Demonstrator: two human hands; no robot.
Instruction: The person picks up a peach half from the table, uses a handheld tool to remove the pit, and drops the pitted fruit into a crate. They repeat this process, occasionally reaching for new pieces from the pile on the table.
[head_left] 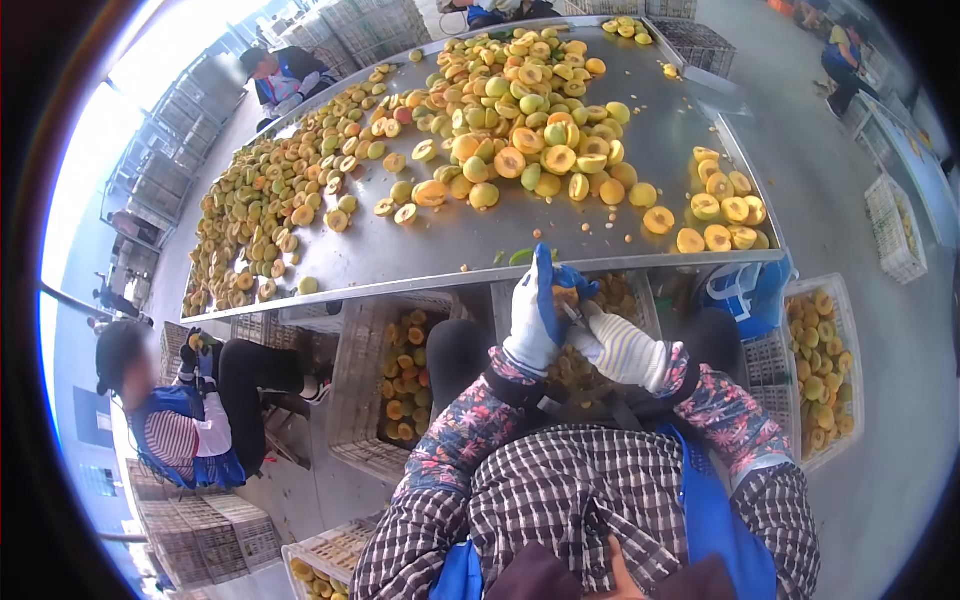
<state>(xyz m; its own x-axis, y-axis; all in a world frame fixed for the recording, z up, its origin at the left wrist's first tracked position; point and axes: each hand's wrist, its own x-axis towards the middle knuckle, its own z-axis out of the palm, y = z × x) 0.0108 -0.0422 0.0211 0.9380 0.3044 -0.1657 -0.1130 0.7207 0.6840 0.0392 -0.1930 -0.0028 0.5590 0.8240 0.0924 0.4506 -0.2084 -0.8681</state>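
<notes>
My left hand (537, 312), in a white glove with blue coating, is raised just past the table's front edge. Its fingers are closed around a peach (566, 295), of which only a small orange part shows. My right hand (625, 345), in a grey-white striped glove, meets it from the right with fingers closed. Something small and dark sticks out at its fingertips against the peach; I cannot make out its kind. Halved yellow peaches (530, 140) are heaped on the metal table (400, 255) ahead, and a smaller group of peach halves (718, 210) lies at the right corner.
Below the table, crates of peaches stand left (350, 390) and right (845, 380) of my knees, with another crate (625, 300) under my hands. A blue bag (745, 300) hangs by the right corner. Co-workers sit at left (190, 420) and far left (285, 80).
</notes>
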